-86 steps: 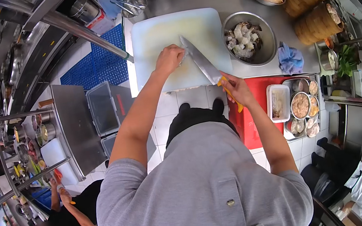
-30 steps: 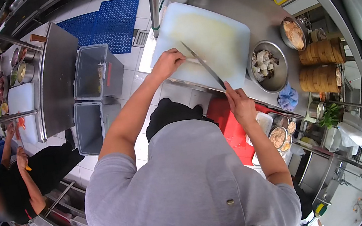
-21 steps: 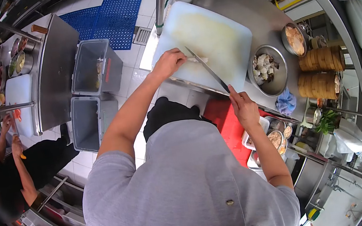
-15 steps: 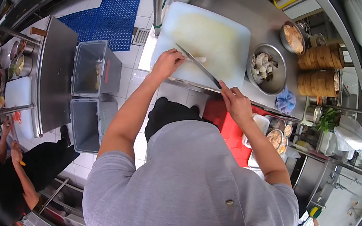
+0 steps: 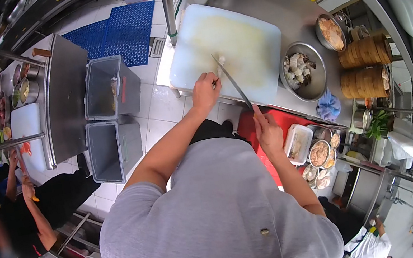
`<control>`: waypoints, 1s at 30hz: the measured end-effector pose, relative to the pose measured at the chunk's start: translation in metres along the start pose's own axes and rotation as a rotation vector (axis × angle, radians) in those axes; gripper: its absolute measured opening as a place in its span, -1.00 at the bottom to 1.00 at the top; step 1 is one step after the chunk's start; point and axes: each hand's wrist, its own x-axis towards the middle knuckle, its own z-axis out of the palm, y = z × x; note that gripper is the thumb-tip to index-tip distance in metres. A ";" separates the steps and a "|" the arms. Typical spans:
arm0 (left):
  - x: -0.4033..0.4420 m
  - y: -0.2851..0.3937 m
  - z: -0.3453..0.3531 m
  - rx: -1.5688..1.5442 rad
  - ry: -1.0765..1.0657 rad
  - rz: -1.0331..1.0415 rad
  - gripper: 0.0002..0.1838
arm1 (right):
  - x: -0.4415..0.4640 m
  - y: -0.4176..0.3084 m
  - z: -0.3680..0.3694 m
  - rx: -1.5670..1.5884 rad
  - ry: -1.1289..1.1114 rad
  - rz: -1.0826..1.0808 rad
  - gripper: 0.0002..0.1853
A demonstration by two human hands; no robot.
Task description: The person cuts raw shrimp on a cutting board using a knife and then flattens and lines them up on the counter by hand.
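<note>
My right hand is wrapped round the handle of a long knife, whose blade points up and left over the white cutting board. Near the board's front edge is my left hand, its fingers pinched on something small and dark that I cannot make out. A small pale piece of food lies on the board beside the blade, just beyond my left hand. Right of the board stands a steel bowl with pale, dark-edged pieces in it.
Behind the bowl are a smaller bowl of orange-pink food and bamboo steamers. A blue cloth lies at the counter edge. Food containers sit low on the right. Grey bins stand left; a co-worker cuts farther left.
My left hand has moved down and towards me, away from its place by the blade. The knife has shifted slightly right and its tip sits lower. The whole view has turned a little.
</note>
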 end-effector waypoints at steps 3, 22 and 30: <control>0.000 -0.002 0.003 0.019 -0.004 0.036 -0.89 | 0.013 -0.014 0.018 0.017 0.032 0.026 -0.47; 0.004 0.002 -0.001 0.070 -0.040 0.106 -0.87 | 0.042 -0.038 0.013 0.040 0.010 0.107 -0.41; 0.006 -0.001 0.001 0.067 -0.041 0.147 -0.87 | 0.048 -0.032 0.030 0.002 -0.002 0.166 -0.44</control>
